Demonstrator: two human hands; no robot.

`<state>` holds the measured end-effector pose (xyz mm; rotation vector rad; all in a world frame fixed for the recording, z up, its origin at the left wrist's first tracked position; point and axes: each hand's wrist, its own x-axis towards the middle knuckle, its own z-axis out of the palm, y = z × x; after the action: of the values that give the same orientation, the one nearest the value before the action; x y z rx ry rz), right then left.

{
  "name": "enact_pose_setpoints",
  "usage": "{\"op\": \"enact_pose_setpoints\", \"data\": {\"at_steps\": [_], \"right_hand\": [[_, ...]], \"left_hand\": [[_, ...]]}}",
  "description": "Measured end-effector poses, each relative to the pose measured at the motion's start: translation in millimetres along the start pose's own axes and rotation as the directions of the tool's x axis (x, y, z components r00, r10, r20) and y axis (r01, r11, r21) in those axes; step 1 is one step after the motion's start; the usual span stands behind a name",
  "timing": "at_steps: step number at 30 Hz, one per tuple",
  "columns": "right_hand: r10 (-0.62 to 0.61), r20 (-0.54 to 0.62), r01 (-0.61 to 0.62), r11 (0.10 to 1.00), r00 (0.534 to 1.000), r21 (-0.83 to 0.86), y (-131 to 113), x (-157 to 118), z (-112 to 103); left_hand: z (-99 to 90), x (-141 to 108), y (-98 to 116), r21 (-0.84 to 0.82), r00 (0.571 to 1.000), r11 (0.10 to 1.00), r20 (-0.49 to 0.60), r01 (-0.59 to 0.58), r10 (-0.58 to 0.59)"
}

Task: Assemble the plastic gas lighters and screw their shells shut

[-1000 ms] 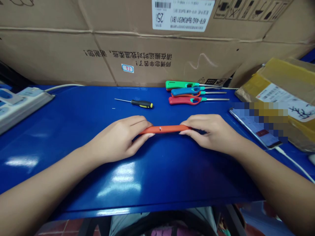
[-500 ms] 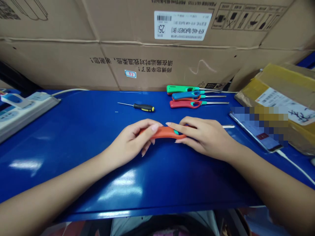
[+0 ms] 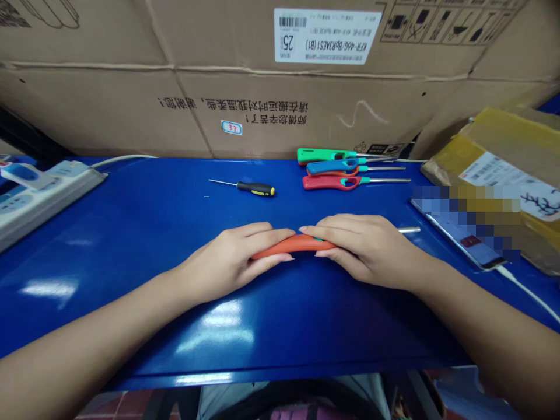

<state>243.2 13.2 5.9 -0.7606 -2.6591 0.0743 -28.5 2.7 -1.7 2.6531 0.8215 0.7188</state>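
Closing in from the looser hold of a moment ago, my fingers now wrap lower and flatter around the orange long-nozzle lighter, which lies crosswise in front of me above the blue table. Its curved handle is grasped in both hands: my left hand has the end nearest it, fingers over the top and thumb beneath, and my right hand holds the other part the same way. My fingertips almost meet in the middle, leaving a narrow strip of orange and a small fleck of teal showing. Its steel nozzle pokes out past my right hand. From here I can't quite tell whether the handle rests on the table or sits just above it.

Farther ahead lie a green lighter, a blue lighter with an orange one tucked beneath it, and a red lighter, all side by side. A small black-and-yellow screwdriver lies to their left. A white power strip sits at the left edge of the table, while a phone, partly pixelated, and a taped parcel are on the right. A large cardboard box stands along the back.
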Motion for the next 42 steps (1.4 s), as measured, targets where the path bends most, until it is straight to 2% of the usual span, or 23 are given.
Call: {"op": "enact_pose_setpoints", "data": {"at_steps": [4, 9, 13, 20, 24, 28, 31, 34, 37, 40, 42], "right_hand": [[-0.037, -0.021, 0.036, 0.997, 0.999, -0.065, -9, 1, 5], [-0.053, -0.035, 0.048, 0.993, 0.998, -0.112, -17, 0, 9], [-0.032, -0.001, 0.032, 0.995, 0.999, -0.090, -13, 0, 5], [0.111, 0.049, -0.111, 0.994, 0.993, -0.006, 1, -1, 0], [0.095, 0.109, -0.101, 0.993, 0.989, 0.054, -4, 0, 3], [0.083, 0.067, -0.085, 0.996, 0.994, 0.028, -9, 0, 4], [0.087, 0.034, -0.088, 0.996, 0.996, 0.001, -9, 0, 4], [0.054, 0.091, -0.047, 0.996, 0.994, -0.070, -12, 3, 5], [-0.008, 0.126, 0.025, 0.990, 0.992, -0.138, -18, 5, 8], [-0.030, 0.086, 0.042, 0.988, 0.996, -0.147, -17, 3, 9], [0.011, 0.082, 0.001, 0.989, 0.997, -0.150, -11, 0, 6]], "left_hand": [[4.4, 0, 6, 0.020, 1.000, 1.000, 0.025, -0.015, 0.014], [12.5, -2, 11, -0.010, 0.997, 1.000, 0.070, 0.025, -0.024], [10.3, 0, 6, 0.000, 1.000, 1.000, 0.011, -0.014, 0.014], [-1.7, 1, -4, 0.045, 0.998, 0.999, -0.070, -0.004, 0.007], [0.0, -2, -1, 0.054, 0.998, 0.997, -0.029, -0.052, 0.054], [3.1, -5, 1, 0.157, 0.991, 0.979, -0.028, -0.126, 0.132], [2.9, -5, 3, 0.178, 0.996, 0.980, -0.001, -0.088, 0.090], [3.1, -2, 6, 0.165, 0.997, 0.985, 0.073, -0.042, 0.030], [3.3, -1, 8, 0.166, 0.989, 0.985, 0.142, -0.054, 0.030], [-0.4, 0, 3, 0.162, 0.990, 0.986, 0.139, -0.046, 0.023], [-5.1, 0, -5, 0.186, 0.993, 0.982, 0.121, -0.038, 0.016]]}}
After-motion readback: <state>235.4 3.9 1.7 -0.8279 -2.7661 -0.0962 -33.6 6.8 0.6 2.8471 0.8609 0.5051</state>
